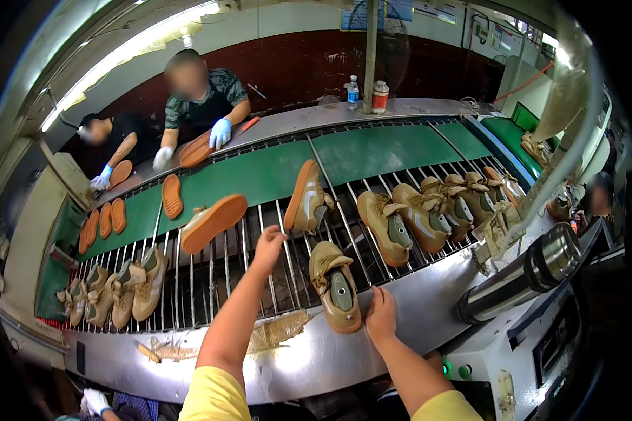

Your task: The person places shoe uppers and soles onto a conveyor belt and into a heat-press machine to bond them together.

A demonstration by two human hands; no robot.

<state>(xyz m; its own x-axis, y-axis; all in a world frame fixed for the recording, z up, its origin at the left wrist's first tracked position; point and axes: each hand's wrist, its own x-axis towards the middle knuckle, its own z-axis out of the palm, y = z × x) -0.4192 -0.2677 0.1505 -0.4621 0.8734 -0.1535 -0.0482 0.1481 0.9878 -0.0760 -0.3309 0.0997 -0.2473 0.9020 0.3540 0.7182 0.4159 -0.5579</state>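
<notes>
My left hand (pixel 268 249) reaches over the conveyor rods with its fingers loosely bent and nothing visible in them. Its fingertips are close to the toe end of a tan shoe (pixel 305 198) tipped on its side, orange sole facing left; contact is unclear. Another tan shoe (pixel 336 286), with a green insert inside, stands upright on the near edge of the rods, its heel toward me. Just right of that heel is my right hand (pixel 380 314), fingers extended and apparently holding nothing. A further shoe (pixel 214 223) lies left of my left hand, orange sole showing.
A row of tan shoes (pixel 423 217) stands to the right, more shoes (pixel 147 284) to the left. Orange soles (pixel 172 196) lie along the green belt (pixel 361 149). Across it, a gloved person handles soles. A steel thermos (pixel 519 274) leans at the near right.
</notes>
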